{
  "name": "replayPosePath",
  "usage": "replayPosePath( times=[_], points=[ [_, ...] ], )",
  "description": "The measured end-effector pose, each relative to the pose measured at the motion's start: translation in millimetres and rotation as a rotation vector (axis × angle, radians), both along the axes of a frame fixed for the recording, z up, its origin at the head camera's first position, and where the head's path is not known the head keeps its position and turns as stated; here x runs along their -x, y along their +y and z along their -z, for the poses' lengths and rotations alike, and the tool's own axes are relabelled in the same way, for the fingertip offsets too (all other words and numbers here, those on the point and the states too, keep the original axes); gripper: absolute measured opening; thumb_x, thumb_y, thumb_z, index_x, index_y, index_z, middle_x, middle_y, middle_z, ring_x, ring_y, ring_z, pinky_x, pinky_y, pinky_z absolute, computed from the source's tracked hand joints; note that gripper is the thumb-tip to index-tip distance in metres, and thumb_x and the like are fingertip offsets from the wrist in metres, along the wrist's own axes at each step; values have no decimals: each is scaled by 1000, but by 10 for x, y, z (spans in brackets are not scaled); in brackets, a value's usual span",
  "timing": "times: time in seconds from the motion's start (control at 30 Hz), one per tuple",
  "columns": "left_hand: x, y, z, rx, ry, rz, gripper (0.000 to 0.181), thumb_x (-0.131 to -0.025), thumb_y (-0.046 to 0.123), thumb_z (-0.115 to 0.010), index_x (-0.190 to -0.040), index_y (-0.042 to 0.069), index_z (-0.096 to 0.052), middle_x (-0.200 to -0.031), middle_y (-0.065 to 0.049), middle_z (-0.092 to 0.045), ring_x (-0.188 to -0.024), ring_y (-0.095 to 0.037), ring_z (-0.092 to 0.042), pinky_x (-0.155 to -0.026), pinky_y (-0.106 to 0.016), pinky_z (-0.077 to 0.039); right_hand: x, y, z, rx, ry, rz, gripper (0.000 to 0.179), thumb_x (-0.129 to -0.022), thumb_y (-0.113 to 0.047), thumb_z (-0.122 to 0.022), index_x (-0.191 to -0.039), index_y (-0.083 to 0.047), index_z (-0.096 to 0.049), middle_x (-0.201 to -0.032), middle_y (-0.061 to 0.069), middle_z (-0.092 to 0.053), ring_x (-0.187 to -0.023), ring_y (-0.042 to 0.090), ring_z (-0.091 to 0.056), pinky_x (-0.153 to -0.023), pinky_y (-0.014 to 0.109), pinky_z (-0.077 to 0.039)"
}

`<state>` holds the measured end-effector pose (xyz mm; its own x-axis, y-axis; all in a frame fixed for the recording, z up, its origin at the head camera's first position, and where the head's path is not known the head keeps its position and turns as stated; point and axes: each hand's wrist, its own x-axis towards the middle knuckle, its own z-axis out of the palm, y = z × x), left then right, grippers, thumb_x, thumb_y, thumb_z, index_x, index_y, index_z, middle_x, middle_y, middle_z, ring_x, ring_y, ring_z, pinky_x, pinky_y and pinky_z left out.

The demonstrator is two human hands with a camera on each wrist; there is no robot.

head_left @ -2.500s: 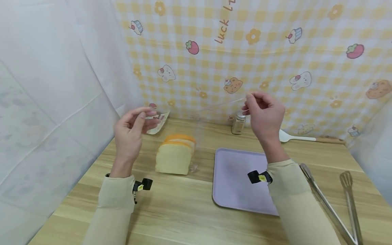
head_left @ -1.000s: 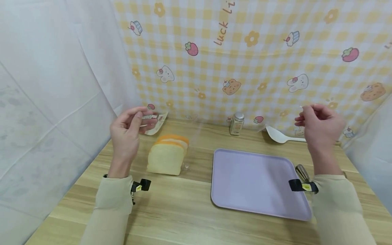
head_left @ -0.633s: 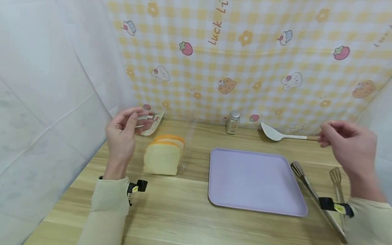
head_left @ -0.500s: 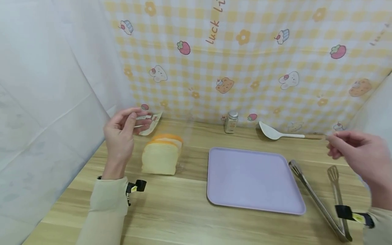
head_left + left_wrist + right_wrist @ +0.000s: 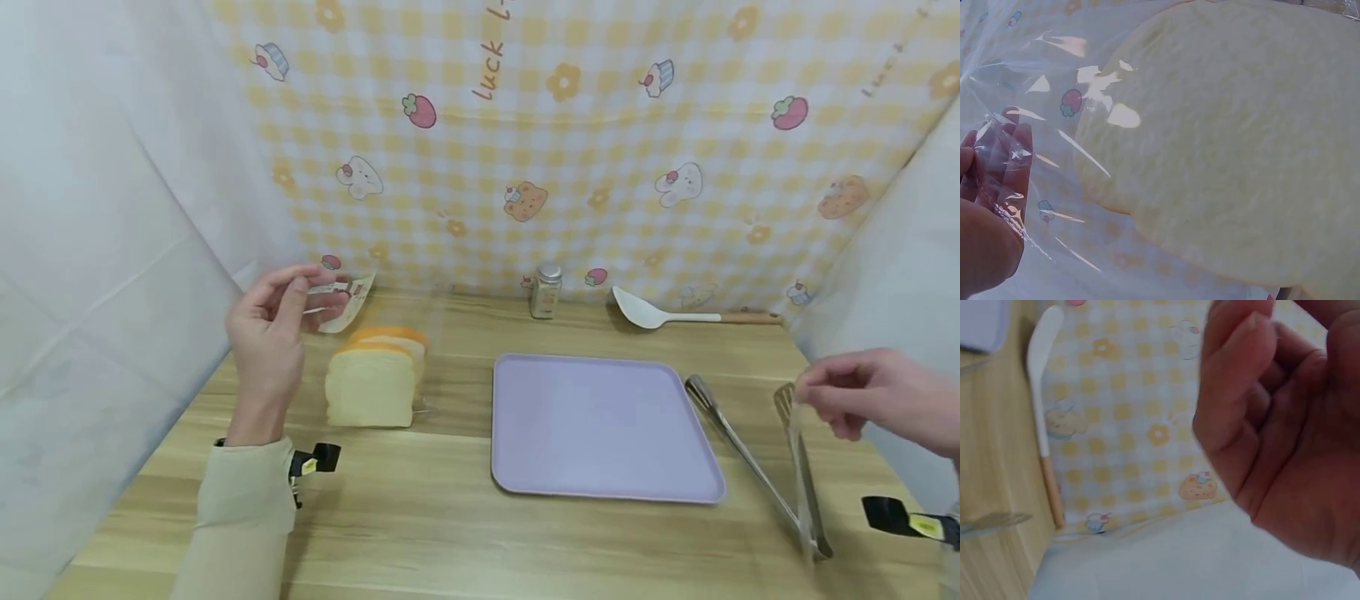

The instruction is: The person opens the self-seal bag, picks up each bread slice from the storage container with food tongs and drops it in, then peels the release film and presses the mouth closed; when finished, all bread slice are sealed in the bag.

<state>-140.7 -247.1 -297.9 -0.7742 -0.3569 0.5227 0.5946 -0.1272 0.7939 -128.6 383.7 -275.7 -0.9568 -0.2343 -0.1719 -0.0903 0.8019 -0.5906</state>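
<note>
The sliced bread (image 5: 371, 387) in its clear bag (image 5: 1085, 153) stood upright, broad face frontward, below and just right of the left hand (image 5: 268, 350) — the nearer one, gripping the bag's film — while the right hand (image 5: 885, 400), well apart beyond the lilac tray (image 5: 607, 429), pinched a hanging clear strip (image 5: 802, 492).

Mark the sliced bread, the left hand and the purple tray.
Sliced bread (image 5: 370, 387): head view, pale face of the front slice.
Left hand (image 5: 266, 340): head view, middle of the hand.
Purple tray (image 5: 604, 427): head view, bare middle of its surface.
</note>
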Motion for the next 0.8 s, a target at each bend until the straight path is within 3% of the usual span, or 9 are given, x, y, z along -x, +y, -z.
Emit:
replayPosePath(
  times=[0.1,0.2,0.33,0.47,0.67,0.8],
  points=[
    [-8,-26,-19,5,4,-12,24,-105,8,-64,-115,-13,-70,-101,-12,-79,-79,-20,-81,-69,-28,-65,133,-142,131,-60,-130,-122,22,-110,-15,-55,-107,-1,-72,-69,-1,-59,-55,14,-55,-52,31,-52],
    [-18,-51,-33,-7,17,-7,25,-104,7,-64,-116,-15,-69,-101,-12,-79,-80,-22,-81,-70,-30,-65,246,-309,348,-66,-146,-187,18,-107,-13,-59,-98,-4,-71,-66,-3,-55,-53,8,-53,-48,29,-51],
    [-28,-73,-44,-14,28,-1,25,-103,7,-65,-115,-15,-69,-100,-14,-79,-80,-24,-81,-71,-31,-65,353,-498,621,-164,-96,-184,15,-100,-10,-62,-87,-10,-69,-58,-6,-51,-48,9,-50,-48,27,-48],
    [-29,-75,-49,-4,21,-10,23,-103,8,-66,-114,-12,-71,-100,-13,-79,-80,-24,-81,-70,-31,-65,418,-598,796,-270,9,-170,16,-94,-8,-61,-80,-13,-68,-52,-7,-50,-45,10,-50,-52,28,-45],
    [-26,-57,-36,1,14,-9,23,-103,8,-66,-115,-11,-71,-100,-13,-79,-80,-22,-81,-71,-31,-65,439,-657,881,-367,88,-163,16,-93,-8,-63,-78,-13,-69,-56,-6,-55,-46,11,-53,-54,31,-44],
    [-14,-29,-18,4,30,15,22,-103,7,-66,-114,-11,-71,-100,-13,-79,-80,-23,-81,-71,-32,-66,411,-656,829,-415,70,-165,9,-93,-7,-68,-99,-2,-73,-65,-3,-61,-48,12,-55,-53,32,-45]
  ],
)
